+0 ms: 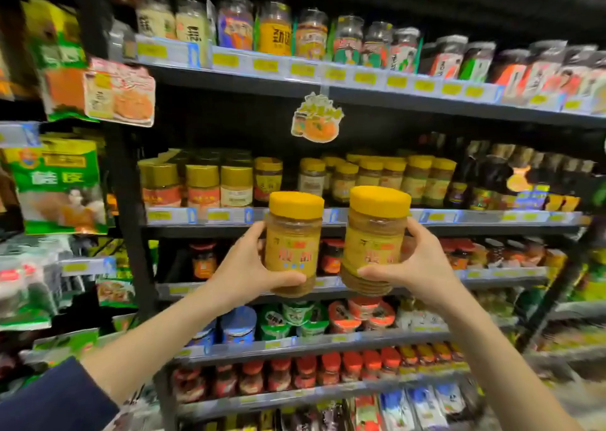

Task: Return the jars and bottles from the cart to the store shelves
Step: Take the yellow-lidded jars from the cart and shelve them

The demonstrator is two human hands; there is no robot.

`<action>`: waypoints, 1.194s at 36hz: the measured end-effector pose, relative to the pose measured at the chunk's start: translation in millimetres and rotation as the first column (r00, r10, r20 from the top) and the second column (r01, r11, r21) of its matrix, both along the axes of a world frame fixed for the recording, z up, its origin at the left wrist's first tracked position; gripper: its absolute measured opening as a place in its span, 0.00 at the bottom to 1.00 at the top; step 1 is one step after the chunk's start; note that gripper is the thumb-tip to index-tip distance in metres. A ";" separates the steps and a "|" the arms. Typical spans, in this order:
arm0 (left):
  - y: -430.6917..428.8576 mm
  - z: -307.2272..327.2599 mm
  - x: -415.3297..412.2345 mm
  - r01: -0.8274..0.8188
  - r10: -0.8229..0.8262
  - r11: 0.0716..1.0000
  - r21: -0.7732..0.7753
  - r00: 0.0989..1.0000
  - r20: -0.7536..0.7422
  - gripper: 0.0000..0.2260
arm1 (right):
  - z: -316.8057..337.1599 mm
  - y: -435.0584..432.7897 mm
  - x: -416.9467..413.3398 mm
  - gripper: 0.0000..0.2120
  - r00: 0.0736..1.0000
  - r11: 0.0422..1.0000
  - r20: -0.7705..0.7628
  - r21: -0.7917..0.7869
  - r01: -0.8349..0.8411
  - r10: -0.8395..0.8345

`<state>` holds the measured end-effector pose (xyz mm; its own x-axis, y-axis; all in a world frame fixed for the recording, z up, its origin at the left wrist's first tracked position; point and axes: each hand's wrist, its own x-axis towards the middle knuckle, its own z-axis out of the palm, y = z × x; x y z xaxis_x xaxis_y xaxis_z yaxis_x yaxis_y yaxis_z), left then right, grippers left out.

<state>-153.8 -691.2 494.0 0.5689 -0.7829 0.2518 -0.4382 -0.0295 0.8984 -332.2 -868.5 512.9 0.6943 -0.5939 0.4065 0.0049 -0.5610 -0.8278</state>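
Two matching jars with yellow lids and yellow labels are held up in front of the shelves. My left hand [244, 271] grips the left jar [293, 243] from its left side, thumb across the lower front. My right hand [414, 263] grips the right jar [375, 239] from its right side, thumb near the base. Both jars are upright and stand level with the second shelf [360, 216], where similar yellow-lidded jars [416, 176] are lined up. The cart is out of view.
A dark shelving unit fills the view. The top shelf [328, 76] carries glass jars with coloured labels. Lower shelves hold red-lidded jars [305, 373] and cup noodles [305, 316]. Green hanging packets [59, 184] crowd the left side. A paper tag [316, 119] dangles from the top shelf.
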 end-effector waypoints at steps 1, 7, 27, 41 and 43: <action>-7.7 -0.6 -0.5 0.001 -0.001 1.000 0.006 1.000 0.000 0.40 | -0.3 -7.8 -1.0 0.39 1.000 1.000 0.001 0.001 0.006 -0.006; -42.7 -6.7 11.8 0.021 -0.021 0.999 0.028 1.000 -0.004 0.36 | -4.9 -45.4 18.0 0.37 1.000 1.000 0.023 -0.016 0.021 -0.021; -66.4 -17.6 130.9 -0.078 0.080 0.995 0.055 0.996 -0.044 0.48 | -4.0 -119.9 170.3 0.41 0.995 1.000 0.104 -0.017 0.005 -0.003; -48.7 -14.6 150.1 -0.249 0.249 0.969 0.012 0.968 -0.015 0.38 | -2.8 -135.6 258.0 0.40 0.990 0.987 0.033 0.080 -0.138 0.135; -46.4 -13.9 150.1 -0.283 0.283 0.959 0.000 0.959 -0.010 0.37 | -4.2 -134.3 269.3 0.43 0.990 0.984 -0.009 0.116 -0.138 0.140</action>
